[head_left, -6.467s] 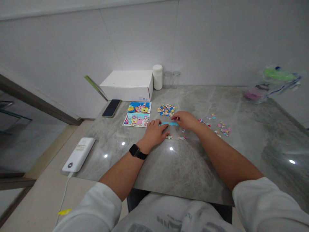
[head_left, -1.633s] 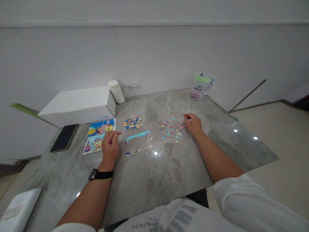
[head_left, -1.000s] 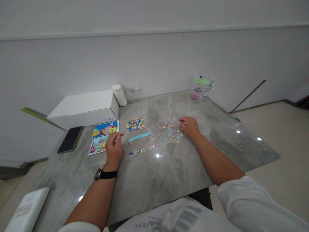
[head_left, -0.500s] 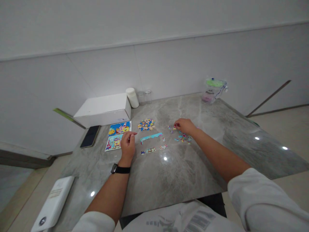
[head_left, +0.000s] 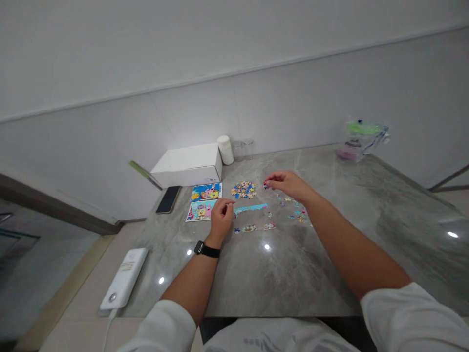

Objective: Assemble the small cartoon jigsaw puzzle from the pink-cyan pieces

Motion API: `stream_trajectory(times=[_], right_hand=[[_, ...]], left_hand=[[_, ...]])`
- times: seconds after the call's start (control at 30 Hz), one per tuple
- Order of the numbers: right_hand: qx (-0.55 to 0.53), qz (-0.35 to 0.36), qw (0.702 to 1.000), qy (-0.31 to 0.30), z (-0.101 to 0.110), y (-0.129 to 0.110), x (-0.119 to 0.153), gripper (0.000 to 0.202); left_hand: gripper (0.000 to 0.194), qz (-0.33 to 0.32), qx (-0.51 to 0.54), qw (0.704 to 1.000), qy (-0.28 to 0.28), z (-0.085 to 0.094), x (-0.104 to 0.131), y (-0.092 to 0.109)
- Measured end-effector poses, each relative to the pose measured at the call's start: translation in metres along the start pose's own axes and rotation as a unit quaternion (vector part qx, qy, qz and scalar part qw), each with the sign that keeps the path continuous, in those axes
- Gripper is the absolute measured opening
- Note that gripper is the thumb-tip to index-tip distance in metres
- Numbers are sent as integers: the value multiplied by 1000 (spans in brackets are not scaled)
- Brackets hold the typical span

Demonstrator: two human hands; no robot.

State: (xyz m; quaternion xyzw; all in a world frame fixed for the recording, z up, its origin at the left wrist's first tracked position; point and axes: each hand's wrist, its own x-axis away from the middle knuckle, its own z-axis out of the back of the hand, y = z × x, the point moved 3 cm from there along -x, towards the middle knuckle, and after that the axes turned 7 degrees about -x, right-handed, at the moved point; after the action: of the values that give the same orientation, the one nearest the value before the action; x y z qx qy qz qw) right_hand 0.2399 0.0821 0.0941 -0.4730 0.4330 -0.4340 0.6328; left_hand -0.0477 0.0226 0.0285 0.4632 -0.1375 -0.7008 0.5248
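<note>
My right hand (head_left: 287, 185) pinches a small red and blue jigsaw piece (head_left: 265, 185) between thumb and fingertips, just above the table. Beside it lies a heap of mixed jigsaw pieces (head_left: 244, 189). Below the hand are scattered loose pieces (head_left: 299, 215). My left hand (head_left: 222, 215) rests at the right edge of a printed picture card (head_left: 201, 211), index finger stretched out and nothing visible in it. Near its fingertips starts a joined light-blue puzzle strip (head_left: 252, 209). Short joined bottom sections (head_left: 249, 228) lie nearer to me, with gaps between them.
A phone (head_left: 168, 199) lies left of the cards. Behind stand a white box (head_left: 188, 164), a white bottle (head_left: 225, 150) and clear glasses (head_left: 248, 149). A plastic bag (head_left: 357, 142) sits at the back right. A white device with a cable (head_left: 124, 278) is at the left edge.
My right hand has lifted from the loose pieces and moved left toward the heap, carrying a red and blue piece. The camera view has turned left. My left hand stays by the card.
</note>
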Motion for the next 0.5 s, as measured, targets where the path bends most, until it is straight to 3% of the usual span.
stream_trajectory(times=[0.1,0.27,0.5], right_hand=[[-32,6,999,-27,-34,-11,-4,30],[-33,-21,997,-59,-75,12,3,29],[-20,-28,992,-118,-101,38,12,27]], left_hand=[[24,9,12,1000,-22,-1,2,2],[28,38,76,991,-102,-5,5,7],[30,63,67,984,-153,-11,6,7]])
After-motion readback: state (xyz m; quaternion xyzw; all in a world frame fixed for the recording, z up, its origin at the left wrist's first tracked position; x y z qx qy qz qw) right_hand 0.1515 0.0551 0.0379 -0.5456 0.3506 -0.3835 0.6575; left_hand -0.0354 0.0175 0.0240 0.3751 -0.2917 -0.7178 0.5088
